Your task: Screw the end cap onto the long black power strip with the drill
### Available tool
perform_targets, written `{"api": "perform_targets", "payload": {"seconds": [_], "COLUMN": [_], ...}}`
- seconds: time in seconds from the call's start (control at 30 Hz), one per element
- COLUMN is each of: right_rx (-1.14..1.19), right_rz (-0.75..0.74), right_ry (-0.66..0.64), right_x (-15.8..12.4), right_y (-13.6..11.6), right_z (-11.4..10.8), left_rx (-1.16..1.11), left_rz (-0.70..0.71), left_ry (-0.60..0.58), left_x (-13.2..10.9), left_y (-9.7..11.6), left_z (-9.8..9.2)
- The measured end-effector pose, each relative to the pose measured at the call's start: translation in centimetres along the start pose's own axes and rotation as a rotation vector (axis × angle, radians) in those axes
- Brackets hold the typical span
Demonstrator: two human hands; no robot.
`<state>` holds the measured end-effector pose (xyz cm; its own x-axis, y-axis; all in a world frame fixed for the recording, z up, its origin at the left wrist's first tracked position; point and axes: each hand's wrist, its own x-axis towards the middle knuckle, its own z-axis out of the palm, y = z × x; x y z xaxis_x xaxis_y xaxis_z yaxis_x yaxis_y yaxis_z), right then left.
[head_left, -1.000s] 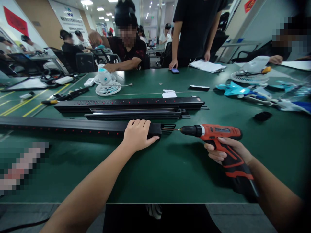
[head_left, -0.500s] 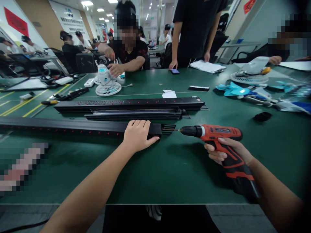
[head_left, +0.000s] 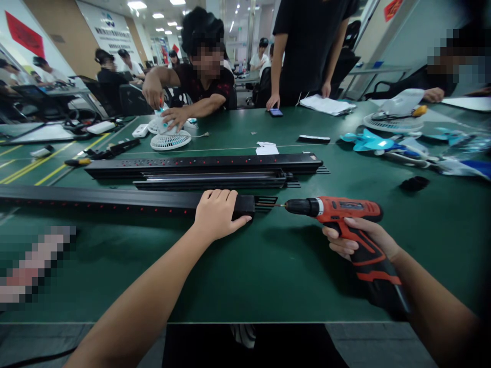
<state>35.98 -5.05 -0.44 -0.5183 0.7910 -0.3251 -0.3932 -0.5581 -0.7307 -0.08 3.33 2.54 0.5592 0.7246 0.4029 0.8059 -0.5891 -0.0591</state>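
My left hand [head_left: 217, 213] is wrapped over the right end of a long black bar [head_left: 115, 198] with red dots along its side, gripping it against the green table. In my right hand [head_left: 364, 239] is an orange and black cordless drill [head_left: 347, 209], held by its handle and pointing left. The thin bit in its chuck reaches toward the slotted metal tab [head_left: 266, 201] at the bar's end. I cannot tell whether the bit touches anything inside. Just behind lie a second black bar [head_left: 207, 164] and a narrower black channel piece [head_left: 215, 179].
Across the green table [head_left: 268, 276] a co-worker's hands are on a white fan [head_left: 171, 139]. To the right are blue fan blades [head_left: 368, 141], a black ring-like piece [head_left: 414, 184] and another fan part [head_left: 395, 115]. White paper scraps [head_left: 267, 148] lie behind the bars.
My hands, the drill and the bar hold their positions. Across the table, the co-worker's hands have shifted left and lower around the fan, and the head has turned.
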Motion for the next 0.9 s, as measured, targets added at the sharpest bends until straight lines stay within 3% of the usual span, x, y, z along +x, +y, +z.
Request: {"api": "perform_targets", "payload": {"seconds": [0.9], "right_rx": [0.036], "right_rz": [0.0], "right_ry": [-0.052], "right_x": [0.04], "right_y": [0.18], "right_z": [-0.69], "left_rx": [0.027], "left_rz": [-0.001], "left_ry": [-0.001], "left_x": [-0.03], "left_y": [0.09], "left_z": [0.0]}}
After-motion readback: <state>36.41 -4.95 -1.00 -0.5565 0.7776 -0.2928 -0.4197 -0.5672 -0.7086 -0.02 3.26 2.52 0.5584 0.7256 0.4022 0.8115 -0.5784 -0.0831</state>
